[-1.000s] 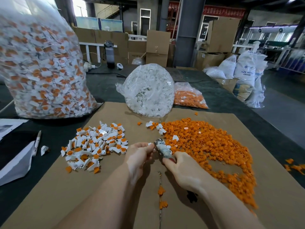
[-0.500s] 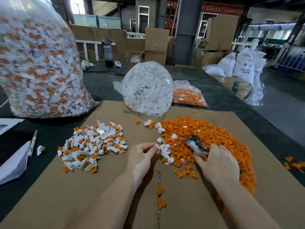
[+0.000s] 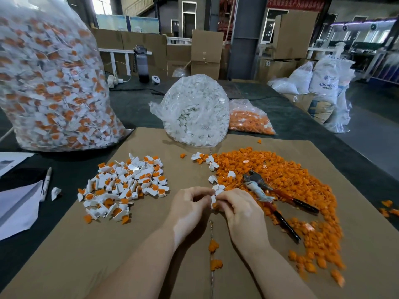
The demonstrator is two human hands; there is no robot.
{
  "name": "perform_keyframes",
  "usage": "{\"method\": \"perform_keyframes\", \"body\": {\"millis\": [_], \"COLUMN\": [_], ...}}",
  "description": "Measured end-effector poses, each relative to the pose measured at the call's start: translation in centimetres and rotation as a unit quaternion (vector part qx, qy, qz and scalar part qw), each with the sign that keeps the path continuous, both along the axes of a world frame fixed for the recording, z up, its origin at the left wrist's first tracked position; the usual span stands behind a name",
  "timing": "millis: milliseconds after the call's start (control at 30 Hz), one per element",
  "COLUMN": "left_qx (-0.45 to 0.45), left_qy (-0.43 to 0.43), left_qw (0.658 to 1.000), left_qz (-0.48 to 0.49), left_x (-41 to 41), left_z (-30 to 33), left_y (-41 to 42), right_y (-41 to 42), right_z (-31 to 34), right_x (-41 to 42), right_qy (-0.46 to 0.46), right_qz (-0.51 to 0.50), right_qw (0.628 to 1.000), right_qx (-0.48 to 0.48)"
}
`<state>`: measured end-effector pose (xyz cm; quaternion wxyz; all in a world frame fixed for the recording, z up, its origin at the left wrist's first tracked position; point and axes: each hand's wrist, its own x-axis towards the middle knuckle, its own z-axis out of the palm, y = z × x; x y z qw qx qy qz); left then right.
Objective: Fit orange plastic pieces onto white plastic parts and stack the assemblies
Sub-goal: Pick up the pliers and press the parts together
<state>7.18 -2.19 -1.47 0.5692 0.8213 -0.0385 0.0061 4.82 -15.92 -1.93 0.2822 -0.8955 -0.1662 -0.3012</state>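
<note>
Pinched between left hand (image 3: 190, 207) and right hand (image 3: 237, 209), fingertips meeting mid-cardboard sheet (image 3: 151, 255): small white plastic part (image 3: 214, 198), apparently an orange plastic piece (image 3: 214, 205) just beneath. Both hands equally near.

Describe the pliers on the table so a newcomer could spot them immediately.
Start at the brown cardboard sheet covering the table, then look to the wide heap of loose orange pieces on its right side. The pliers lie on that heap, just right of the right hand. They are the only metal tool there, with a grey head and long red-and-black handles.
</note>
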Motion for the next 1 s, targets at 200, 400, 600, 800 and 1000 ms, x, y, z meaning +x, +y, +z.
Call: {"method": "perform_keyframes", "body": {"millis": [200,400,600,800,1000], "left_qx": [0.065,0.116,0.144,0.087,0.114], "left_qy": [-0.030,-0.051,-0.066,-0.039,-0.072], "left_qw": [0.997,0.992,0.987,0.995,0.989], "left_qz": [-0.035,-0.018,-0.021,-0.014,-0.063], "left_x": [-0.38,-0.14,-0.14,-0.58,-0.95], "left_z": [-0.58,-0.91,-1.03,-0.72,-0.47], "left_y": [-0.39,-0.43,-0.35,-0.27,-0.46], "right_y": [-0.04,-0.39,-0.31,-0.29,-0.28], "right_z": [-0.57,-0.43,-0.23,-0.37,-0.30], "right_x": [-0.17,-0.55,-0.90,-0.67,-0.82], "right_qy": [0.009,0.017,0.059,0.063,0.037], "right_qz": [-0.033,-0.023,0.025,0.003,0.017], "right_qw": [0.999,0.998,0.998,0.998,0.997], "right_qx": [0.036,0.057,-0.002,-0.017,0.068]}}
